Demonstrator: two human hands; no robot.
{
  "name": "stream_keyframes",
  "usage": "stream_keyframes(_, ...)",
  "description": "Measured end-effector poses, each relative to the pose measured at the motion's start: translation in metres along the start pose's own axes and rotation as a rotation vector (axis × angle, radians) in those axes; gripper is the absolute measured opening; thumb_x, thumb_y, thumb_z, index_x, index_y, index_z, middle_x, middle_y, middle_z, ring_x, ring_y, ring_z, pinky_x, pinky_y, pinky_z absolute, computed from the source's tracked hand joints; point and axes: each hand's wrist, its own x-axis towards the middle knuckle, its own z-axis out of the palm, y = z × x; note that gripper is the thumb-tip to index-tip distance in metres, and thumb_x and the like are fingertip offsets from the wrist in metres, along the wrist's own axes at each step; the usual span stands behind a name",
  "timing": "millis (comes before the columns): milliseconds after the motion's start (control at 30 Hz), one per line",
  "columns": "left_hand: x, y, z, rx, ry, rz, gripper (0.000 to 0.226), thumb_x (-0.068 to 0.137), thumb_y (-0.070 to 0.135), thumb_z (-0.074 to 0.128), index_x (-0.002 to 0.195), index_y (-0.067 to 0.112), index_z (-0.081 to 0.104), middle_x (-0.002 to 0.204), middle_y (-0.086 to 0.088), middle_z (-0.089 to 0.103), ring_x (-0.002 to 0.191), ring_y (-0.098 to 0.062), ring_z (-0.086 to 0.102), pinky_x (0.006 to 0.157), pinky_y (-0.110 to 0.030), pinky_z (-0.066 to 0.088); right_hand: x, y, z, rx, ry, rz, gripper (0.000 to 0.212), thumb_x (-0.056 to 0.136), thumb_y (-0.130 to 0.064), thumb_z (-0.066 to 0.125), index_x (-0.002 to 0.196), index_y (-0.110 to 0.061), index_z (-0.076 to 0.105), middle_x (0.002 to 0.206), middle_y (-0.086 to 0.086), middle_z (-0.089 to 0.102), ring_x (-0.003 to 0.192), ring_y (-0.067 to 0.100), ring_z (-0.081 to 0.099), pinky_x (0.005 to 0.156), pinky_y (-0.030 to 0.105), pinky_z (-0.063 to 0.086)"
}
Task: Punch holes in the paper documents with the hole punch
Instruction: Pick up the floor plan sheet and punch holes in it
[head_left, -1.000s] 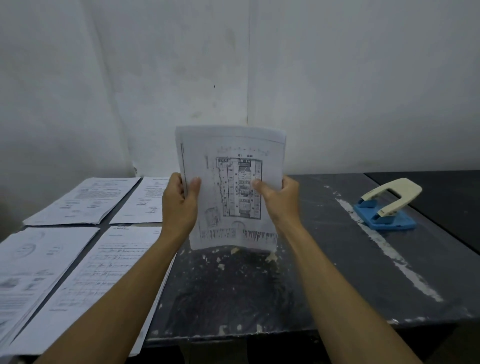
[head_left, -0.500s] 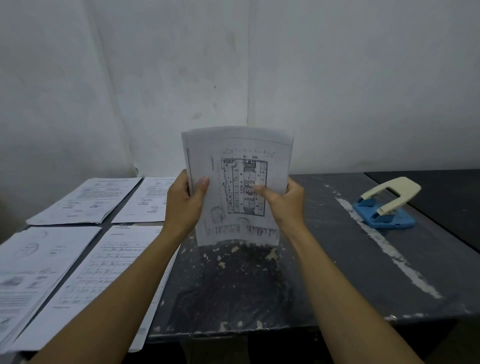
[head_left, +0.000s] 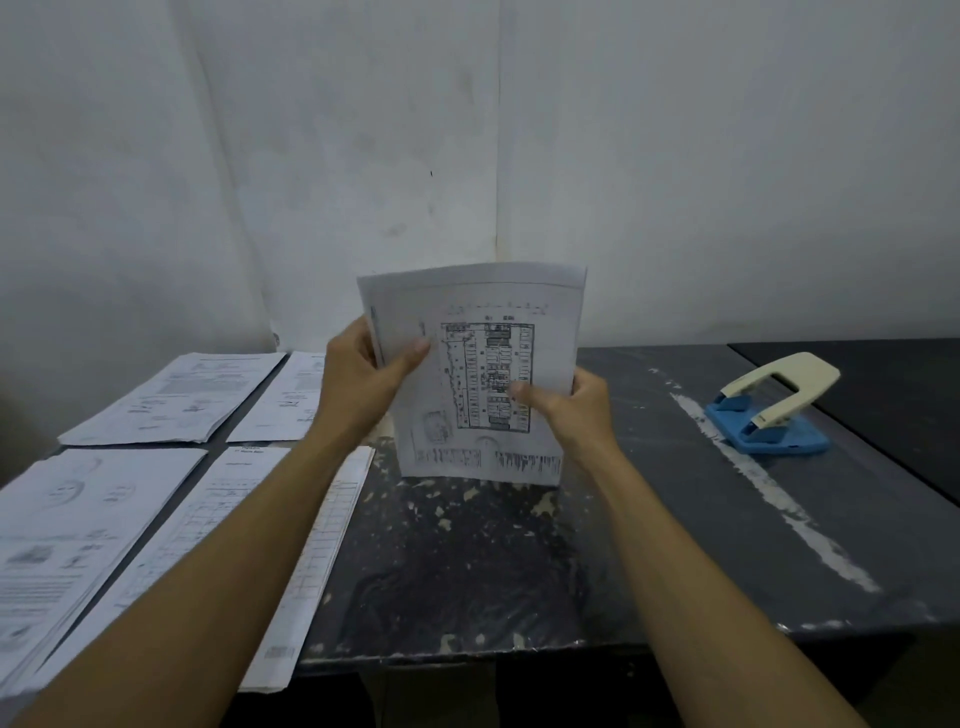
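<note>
I hold a thin stack of printed sheets (head_left: 483, 312) upright over the middle of the dark table, a floor-plan drawing facing me. My left hand (head_left: 358, 384) grips its left edge with the thumb on the front. My right hand (head_left: 576, 410) grips the right edge lower down, thumb pressed on the drawing. The stack's bottom edge is at or just above the tabletop. The hole punch (head_left: 774, 410), blue base with a cream lever raised, sits on the table to the right, apart from both hands.
Several stacks of printed documents (head_left: 171, 395) lie flat on the left part of the worn dark table (head_left: 467, 561). A white wall stands close behind. A second dark surface (head_left: 883, 384) adjoins at the far right. The table's front edge runs below my forearms.
The held stack has shifted slightly right and tilted. My left hand has moved up along the left edge, and my right hand sits lower on the right edge.
</note>
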Motion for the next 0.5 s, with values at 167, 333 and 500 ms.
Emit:
stream_keyframes(167, 0.012, 0.005, -0.001, -0.041, -0.041, 0.022, 0.034, 0.083, 0.026, 0.078, 0.112, 0.014, 0.066, 0.107, 0.005, 0.072, 0.09, -0.006, 0.072, 0.07, -0.02, 0.058, 0.001, -0.031, 0.002, 0.09, 0.146, -0.172, 0.054, 0.073, -0.046, 0.084, 0.112, -0.018, 0.06, 0.104, -0.002, 0.072, 0.089, 0.011, 0.072, 0.072, 0.03, 0.062)
stream_keyframes(333, 0.011, 0.004, 0.008, -0.102, -0.011, 0.003, 0.031, 0.083, 0.023, 0.078, 0.11, 0.01, 0.07, 0.103, 0.002, 0.074, 0.086, -0.009, 0.073, 0.068, -0.021, 0.058, -0.004, -0.05, 0.014, 0.121, 0.116, -0.21, 0.046, 0.081, -0.05, 0.076, 0.11, -0.017, 0.063, 0.101, -0.004, 0.072, 0.087, 0.008, 0.07, 0.071, 0.024, 0.057)
stream_keyframes(500, 0.013, 0.004, 0.003, -0.135, -0.016, -0.009, 0.024, 0.083, 0.019, 0.077, 0.105, 0.01, 0.073, 0.097, 0.007, 0.075, 0.083, -0.011, 0.074, 0.067, -0.023, 0.059, -0.008, -0.056, 0.008, -0.128, 0.289, -0.351, 0.073, 0.079, -0.055, 0.075, 0.133, -0.017, 0.043, 0.122, 0.002, 0.059, 0.105, 0.01, 0.062, 0.079, 0.016, 0.054)
